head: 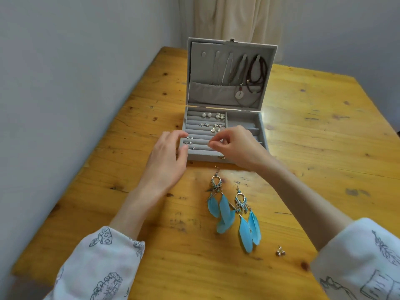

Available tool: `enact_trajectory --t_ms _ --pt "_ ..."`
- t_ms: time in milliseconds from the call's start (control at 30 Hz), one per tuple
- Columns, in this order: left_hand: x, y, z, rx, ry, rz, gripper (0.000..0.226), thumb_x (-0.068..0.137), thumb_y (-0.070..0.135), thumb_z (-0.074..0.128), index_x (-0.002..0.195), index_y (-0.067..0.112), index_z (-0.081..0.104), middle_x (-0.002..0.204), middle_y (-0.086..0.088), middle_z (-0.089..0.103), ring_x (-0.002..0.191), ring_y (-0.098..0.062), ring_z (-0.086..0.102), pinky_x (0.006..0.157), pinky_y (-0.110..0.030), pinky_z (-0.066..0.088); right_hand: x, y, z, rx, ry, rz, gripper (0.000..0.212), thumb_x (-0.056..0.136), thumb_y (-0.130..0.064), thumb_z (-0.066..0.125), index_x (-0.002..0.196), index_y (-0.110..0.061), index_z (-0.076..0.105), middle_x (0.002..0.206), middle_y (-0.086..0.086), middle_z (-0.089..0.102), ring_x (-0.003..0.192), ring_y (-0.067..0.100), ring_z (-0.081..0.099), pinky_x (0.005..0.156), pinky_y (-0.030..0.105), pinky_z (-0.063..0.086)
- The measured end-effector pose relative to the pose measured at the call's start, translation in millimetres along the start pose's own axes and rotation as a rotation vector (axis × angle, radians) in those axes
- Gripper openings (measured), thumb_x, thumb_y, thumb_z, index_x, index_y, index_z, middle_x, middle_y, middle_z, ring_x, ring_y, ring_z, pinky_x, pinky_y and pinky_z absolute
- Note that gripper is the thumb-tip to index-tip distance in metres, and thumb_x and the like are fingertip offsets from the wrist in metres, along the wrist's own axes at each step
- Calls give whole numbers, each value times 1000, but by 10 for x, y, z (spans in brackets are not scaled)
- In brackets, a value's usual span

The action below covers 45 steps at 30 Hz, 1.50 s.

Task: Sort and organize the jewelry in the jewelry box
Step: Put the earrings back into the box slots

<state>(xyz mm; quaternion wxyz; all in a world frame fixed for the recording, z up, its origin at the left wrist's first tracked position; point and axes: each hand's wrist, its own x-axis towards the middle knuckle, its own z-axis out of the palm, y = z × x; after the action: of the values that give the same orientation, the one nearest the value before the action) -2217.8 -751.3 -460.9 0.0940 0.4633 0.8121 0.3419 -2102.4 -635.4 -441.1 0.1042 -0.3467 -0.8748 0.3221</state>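
From my head view, my left hand (171,156) rests relaxed against the open jewelry box (223,135) while my right hand (236,146) curls its fingertips over the ring rolls, perhaps pinching something tiny, and the light, fragile feather earrings (233,213) on the table (324,148) want lifting by their hooks.

The bench (303,131) is knotty pine, varnished amber, with a mild sheen and scuffed dark marks. The jewelry box (264,135) is lined in matt grey velvet-like cloth, with a small shiny metal clasp at its front. The studs (206,114) in its padded rolls look pearly and metallic. The 2 feather earrings (233,211) pair soft blue feathers with silvery metal frames. The sleeves (104,267) are white printed cloth. At upper left of the frame, the wall (65,72) is matt.
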Motion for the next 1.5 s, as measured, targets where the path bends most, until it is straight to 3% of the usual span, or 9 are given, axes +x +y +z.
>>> enact_trajectory --t_ms 133,233,467,533,733,900,1067,1233,1500 --pt "-404 275 120 -78 32 140 27 92 11 50 118 14 55 110 9 50 108 -6 48 93 -14 34 -544 171 -165 110 30 54 19 90 -26 57 95 -15 72 65 -7 58 52 -2 50 55 18 37" --pt "-757 487 320 -113 -75 215 25 92 13 51 115 17 58 106 11 51 104 -4 49 93 -18 38 -967 352 -244 173 44 119 17 91 -22 55 93 -14 71 61 -7 60 48 -5 54 48 7 37" --pt "-1394 677 761 -125 -320 252 19 90 15 56 107 18 62 97 7 57 90 -2 52 86 -15 40 -1781 756 -237 73 -34 262 11 90 -24 57 93 -22 68 82 -7 66 78 5 59 75 26 51" --pt "-1464 693 817 -96 -339 238 20 89 16 57 108 19 62 98 7 57 91 -2 51 87 -15 40 -1918 816 -178 53 -59 258 9 88 -24 60 92 -23 68 87 -7 64 82 5 58 74 21 48" --pt "-1469 775 870 5 -342 203 24 86 25 62 110 22 61 95 11 49 87 -3 48 84 -17 42 -2043 863 -39 94 5 213 7 83 -25 65 91 -24 65 82 -9 59 75 2 53 66 15 42" --pt "-1433 818 887 62 -330 212 22 87 29 60 109 22 60 89 11 47 77 -3 45 74 -16 39 -2029 875 15 25 14 180 9 83 -26 66 91 -24 62 82 -9 59 73 4 52 69 23 46" --pt "-1438 866 914 97 -330 219 17 87 33 59 100 23 63 93 9 53 88 -10 55 79 -27 48 -2012 849 25 -61 30 153 4 84 -24 63 87 -23 65 81 -10 56 80 11 54 75 32 49" --pt "-1438 849 898 69 -331 244 13 88 30 59 95 21 64 94 9 57 85 -6 53 77 -22 47 -2017 870 38 -56 30 149 4 85 -26 63 85 -23 66 84 -9 58 79 11 54 75 33 49" --pt "-1143 780 515 -199 -213 70 7 82 12 65 78 17 65 69 15 61 67 4 57 63 -4 42 -1672 641 -69 260 174 161 8 82 -17 66 75 -21 65 75 -11 64 74 4 58 63 11 44"
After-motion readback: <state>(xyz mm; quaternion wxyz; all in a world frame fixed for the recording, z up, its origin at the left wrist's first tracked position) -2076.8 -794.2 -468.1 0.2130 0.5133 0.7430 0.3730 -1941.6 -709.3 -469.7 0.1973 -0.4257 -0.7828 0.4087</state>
